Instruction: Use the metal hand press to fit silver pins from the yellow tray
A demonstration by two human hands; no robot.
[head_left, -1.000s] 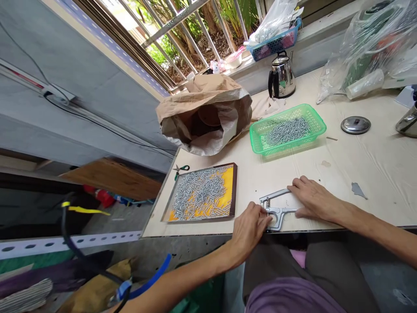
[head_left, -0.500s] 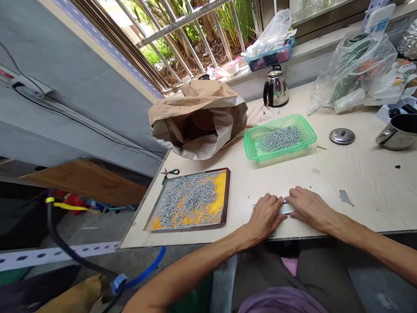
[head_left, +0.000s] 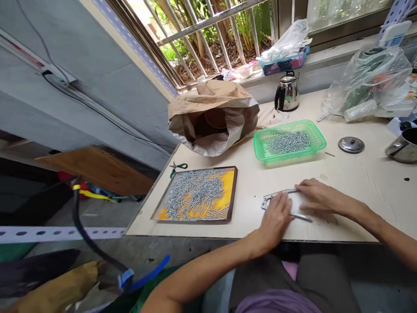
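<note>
A flat metal tool (head_left: 301,216) with two long arms spread apart lies on the table near its front edge. My left hand (head_left: 276,215) rests over the tool's left part, fingers closed on it. At the tool's upper right arm is my right hand (head_left: 317,198), smeared by motion, so its grip is unclear. Left of my hands, a shallow tray (head_left: 233,191) with a yellow bottom holds many small metal pins (head_left: 195,191). More pins lie in a green basket (head_left: 289,155) beyond my hands.
An open brown paper bag (head_left: 211,117) stands at the back left, with green-handled scissors (head_left: 179,166) in front of it. A steel kettle (head_left: 288,93), a round lid (head_left: 351,144), a steel cup (head_left: 404,145) and a plastic bag (head_left: 368,82) are farther back and right.
The camera view has shifted. My hands have moved apart, uncovering more of the metal tool, whose arms are now visibly spread.
</note>
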